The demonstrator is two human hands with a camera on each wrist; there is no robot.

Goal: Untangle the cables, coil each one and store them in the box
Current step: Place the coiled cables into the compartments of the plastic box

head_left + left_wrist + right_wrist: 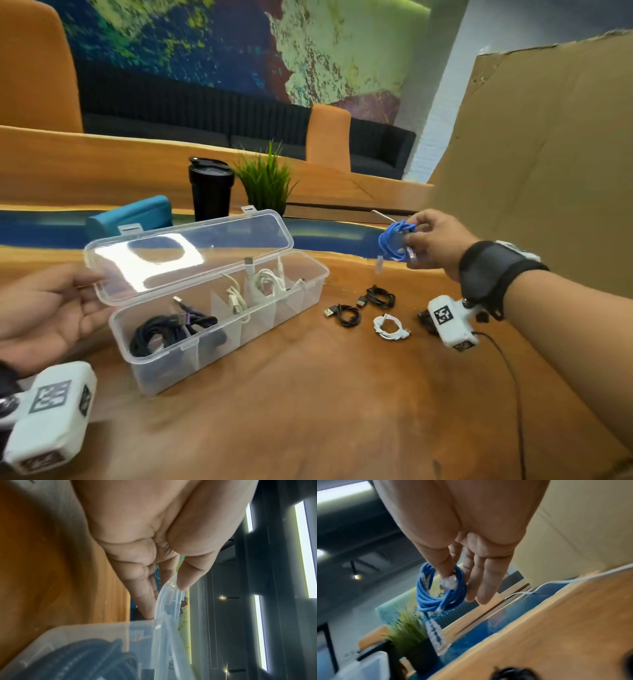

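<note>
A wooden table (342, 394) with a blue inlay fills the lower frame of the head view, with an orange bench and a painted wall behind. At centre left a clear plastic box (219, 346) is seen with its lid (191, 253) raised. The lid's left corner is pinched between thumb and straight fingers of the left hand (44, 315); that contact is shown closely only in the left wrist view, where the thumb tip (183, 580) is pressed on the lid edge. In the right of the head view a coiled blue cable (394, 240) is held in the air by the right hand (435, 240); only the right wrist view shows the thumb (443, 566) passed through the coil and a clear connector (436, 635) hanging below. Inside the box one black coil (164, 332) and several white cables (263, 284) are seen. On the table to the right of the box, two black coils (346, 315) (380, 297) and one white coil (390, 327) are counted, with a further dark one partly hidden by the wrist camera
</note>
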